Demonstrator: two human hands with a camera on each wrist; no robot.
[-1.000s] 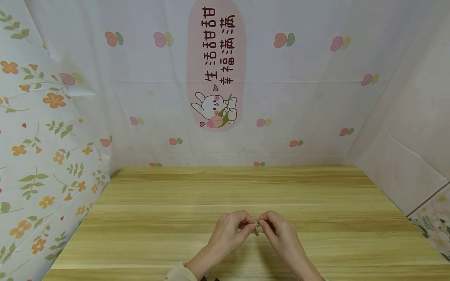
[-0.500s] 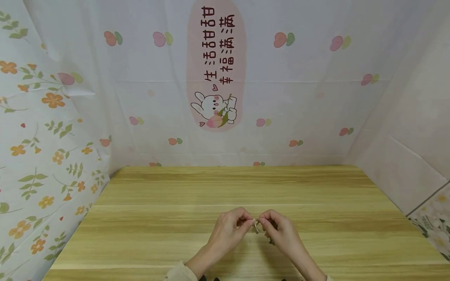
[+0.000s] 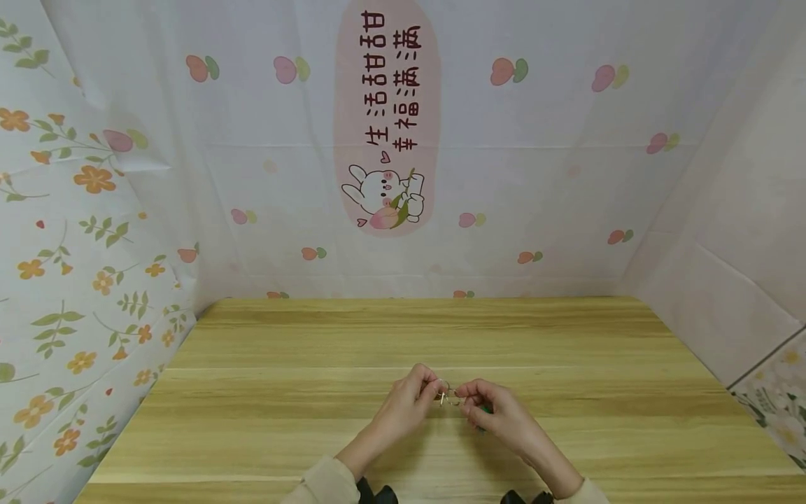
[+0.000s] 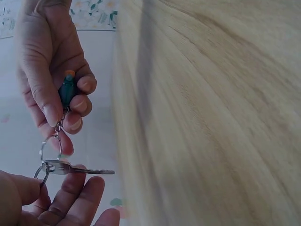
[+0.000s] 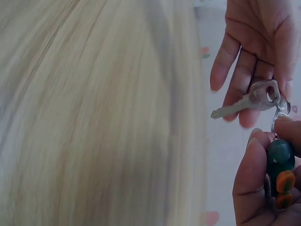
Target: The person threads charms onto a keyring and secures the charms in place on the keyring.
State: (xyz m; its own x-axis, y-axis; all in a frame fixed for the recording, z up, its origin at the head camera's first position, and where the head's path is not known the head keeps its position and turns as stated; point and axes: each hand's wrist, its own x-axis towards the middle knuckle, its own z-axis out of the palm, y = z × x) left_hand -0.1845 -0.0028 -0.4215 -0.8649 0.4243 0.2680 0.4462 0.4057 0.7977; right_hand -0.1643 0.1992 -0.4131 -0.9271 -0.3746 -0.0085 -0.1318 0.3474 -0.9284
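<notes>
Both hands work close together over the table, around a keychain. My left hand [image 3: 408, 400] pinches a small split ring [image 4: 45, 178] between thumb and index finger; a silver key [image 4: 61, 166] hangs on it, sticking out over the other fingers. A larger metal ring [image 4: 41, 149] links up to a short chain [image 4: 58, 126]. My right hand [image 3: 506, 414] holds that chain near its thumb and fingertips, with a green charm [image 5: 281, 157] cradled in its curled fingers. Orange parts [image 5: 285, 182] show on the charm's end.
The wood-grain table [image 3: 315, 343] spreads beneath the hands. A white printed cloth [image 3: 554, 175] hangs behind it, and a floral cloth [image 3: 82, 315] covers the left side. Black gear [image 3: 376, 493] shows near the left sleeve [image 3: 324, 483] at the bottom edge.
The hands have drawn slightly apart, the left moving up and left. Metal rings and the key now show between them, and green of the charm shows at the right hand.
</notes>
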